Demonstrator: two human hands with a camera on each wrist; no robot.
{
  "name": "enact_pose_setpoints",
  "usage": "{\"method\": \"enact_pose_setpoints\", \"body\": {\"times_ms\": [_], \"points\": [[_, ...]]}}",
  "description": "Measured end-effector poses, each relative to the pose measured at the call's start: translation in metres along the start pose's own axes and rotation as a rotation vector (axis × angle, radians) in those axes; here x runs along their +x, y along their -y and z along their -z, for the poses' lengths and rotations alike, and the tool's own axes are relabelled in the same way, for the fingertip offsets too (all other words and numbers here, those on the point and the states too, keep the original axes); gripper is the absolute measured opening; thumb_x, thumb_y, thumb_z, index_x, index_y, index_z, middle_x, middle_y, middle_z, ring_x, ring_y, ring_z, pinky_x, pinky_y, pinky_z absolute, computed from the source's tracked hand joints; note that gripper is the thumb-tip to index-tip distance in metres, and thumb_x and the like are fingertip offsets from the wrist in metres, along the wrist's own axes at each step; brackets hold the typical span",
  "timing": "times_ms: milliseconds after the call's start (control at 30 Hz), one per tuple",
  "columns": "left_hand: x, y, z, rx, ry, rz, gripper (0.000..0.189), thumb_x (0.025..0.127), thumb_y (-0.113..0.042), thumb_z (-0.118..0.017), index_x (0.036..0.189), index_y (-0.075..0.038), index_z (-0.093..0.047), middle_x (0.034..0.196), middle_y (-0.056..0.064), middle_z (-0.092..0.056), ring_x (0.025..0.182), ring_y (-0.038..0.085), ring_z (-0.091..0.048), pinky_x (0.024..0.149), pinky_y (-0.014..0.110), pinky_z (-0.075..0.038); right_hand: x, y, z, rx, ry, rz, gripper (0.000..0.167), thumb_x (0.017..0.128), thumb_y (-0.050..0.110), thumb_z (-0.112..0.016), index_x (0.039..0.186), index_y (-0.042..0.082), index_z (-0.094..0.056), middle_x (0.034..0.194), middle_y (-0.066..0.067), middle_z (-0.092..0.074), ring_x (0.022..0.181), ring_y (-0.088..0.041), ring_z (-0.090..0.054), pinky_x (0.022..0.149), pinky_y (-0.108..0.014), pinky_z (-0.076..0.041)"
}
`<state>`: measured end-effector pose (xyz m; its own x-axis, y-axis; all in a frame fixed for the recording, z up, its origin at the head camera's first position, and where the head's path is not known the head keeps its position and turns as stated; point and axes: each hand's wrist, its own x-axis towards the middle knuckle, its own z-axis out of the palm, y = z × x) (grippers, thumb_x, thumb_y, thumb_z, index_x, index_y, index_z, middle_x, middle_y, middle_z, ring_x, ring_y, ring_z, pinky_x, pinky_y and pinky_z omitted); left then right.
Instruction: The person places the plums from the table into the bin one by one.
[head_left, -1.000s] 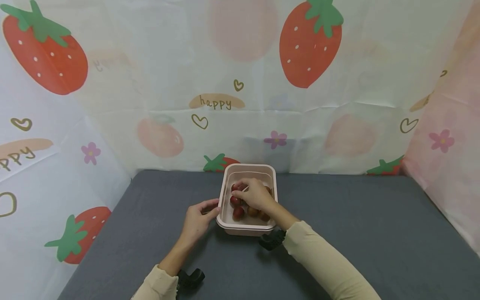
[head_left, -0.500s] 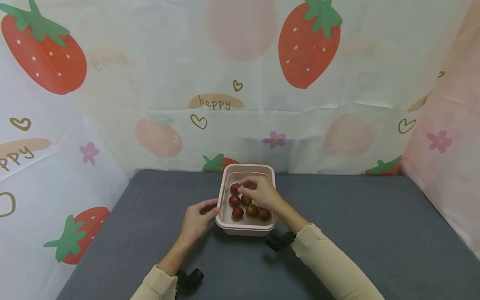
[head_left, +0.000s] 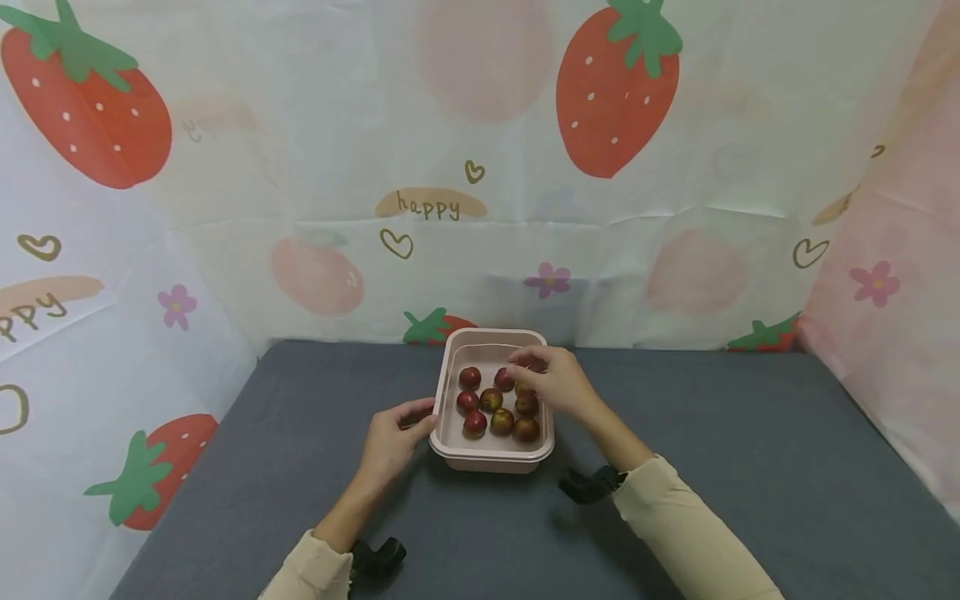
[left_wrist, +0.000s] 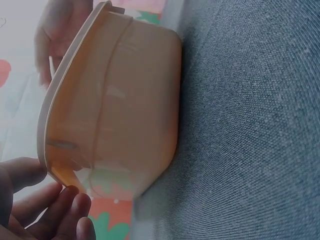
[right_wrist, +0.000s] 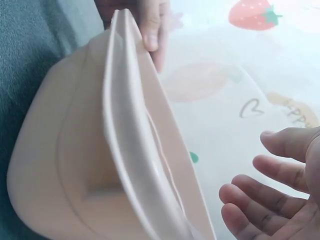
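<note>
A pale pink plastic box (head_left: 491,455) stands on the table. Inside lie several small round fruits (head_left: 474,424), like plums; those on the left are deep red, the others browner with some green. My left hand (head_left: 390,443) pinches the box's left rim, its thumb and fingers (left_wrist: 70,202) at the edge in the left wrist view. My right hand (head_left: 558,382) hovers over the box's far right part, fingertips close above a red fruit (head_left: 504,379). In the right wrist view the right hand's fingers (right_wrist: 260,197) are spread, with nothing between them.
A dark grey cloth covers the table (head_left: 690,467). A light curtain (head_left: 337,150) printed with strawberries encloses the back and sides; the box stands near the table's far edge. Black wrist mounts (head_left: 592,483) protrude below both wrists.
My right hand has moved right, from over the box's left fruits to its far right corner, uncovering fruits in the middle. The left hand stays at the rim.
</note>
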<state>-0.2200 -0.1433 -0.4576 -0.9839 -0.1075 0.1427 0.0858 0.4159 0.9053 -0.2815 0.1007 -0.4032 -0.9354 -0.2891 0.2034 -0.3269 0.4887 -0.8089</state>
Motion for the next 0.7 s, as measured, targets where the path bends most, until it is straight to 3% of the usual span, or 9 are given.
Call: {"method": "enact_pose_setpoints", "body": {"times_ms": [333, 700], "points": [[0.002, -0.001, -0.003, 0.009, 0.014, 0.014, 0.03, 0.089, -0.013, -0.07, 0.117, -0.002, -0.069, 0.112, 0.017, -0.072, 0.105, 0.028, -0.067, 0.089, 0.041, -0.052, -0.011, -0.01, 0.02, 0.041, -0.086, 0.027, 0.022, 0.093, 0.019, -0.067, 0.108, 0.004, -0.07, 0.107, -0.014, -0.072, 0.1, -0.027, -0.068, 0.088, -0.041, -0.053], [0.003, 0.001, -0.003, 0.017, 0.012, 0.015, 0.03, 0.089, -0.013, -0.069, 0.117, -0.001, -0.069, 0.113, 0.017, -0.071, 0.106, 0.029, -0.066, 0.091, 0.044, -0.051, -0.023, -0.026, 0.031, 0.024, -0.179, 0.03, 0.02, 0.093, 0.018, -0.067, 0.106, 0.003, -0.07, 0.104, -0.016, -0.072, 0.097, -0.028, -0.068, 0.083, -0.038, -0.051]]}}
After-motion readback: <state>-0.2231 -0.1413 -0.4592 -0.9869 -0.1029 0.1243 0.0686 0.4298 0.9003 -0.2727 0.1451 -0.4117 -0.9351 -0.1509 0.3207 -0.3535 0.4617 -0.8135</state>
